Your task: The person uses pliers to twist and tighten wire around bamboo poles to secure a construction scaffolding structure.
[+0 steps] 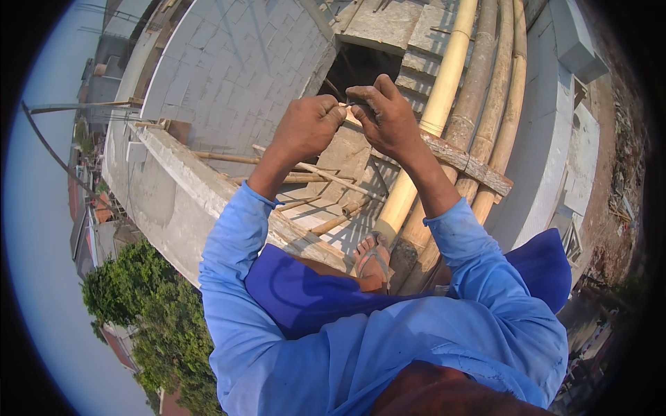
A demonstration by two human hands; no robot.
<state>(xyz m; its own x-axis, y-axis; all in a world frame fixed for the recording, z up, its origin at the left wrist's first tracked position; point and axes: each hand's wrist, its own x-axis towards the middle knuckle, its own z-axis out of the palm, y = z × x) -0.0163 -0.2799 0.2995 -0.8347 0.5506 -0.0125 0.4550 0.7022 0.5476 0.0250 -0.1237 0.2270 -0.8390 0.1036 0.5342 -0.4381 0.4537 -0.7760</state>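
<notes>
Both hands are raised in front of me, above the bamboo poles and the gap between the walls. My left hand (307, 127) is closed in a pinch, thumb and forefinger pressed together. Close beside it, my right hand (386, 119) is also closed, with bent fingers meeting the thumb. A small pale sliver (344, 105) shows between the fingertips of the two hands; it is too small to name. Below the right wrist, a short rough wooden board (472, 165) lies across several bamboo poles (452, 69).
My sandalled foot (372, 260) rests beside the thick yellow bamboo. A low concrete wall (180, 173) runs along the left, with trees (146, 305) far below it. Grey block walls (239, 76) rise ahead. A dark opening (361, 68) lies beyond my hands, and loose sticks (333, 179) lie below.
</notes>
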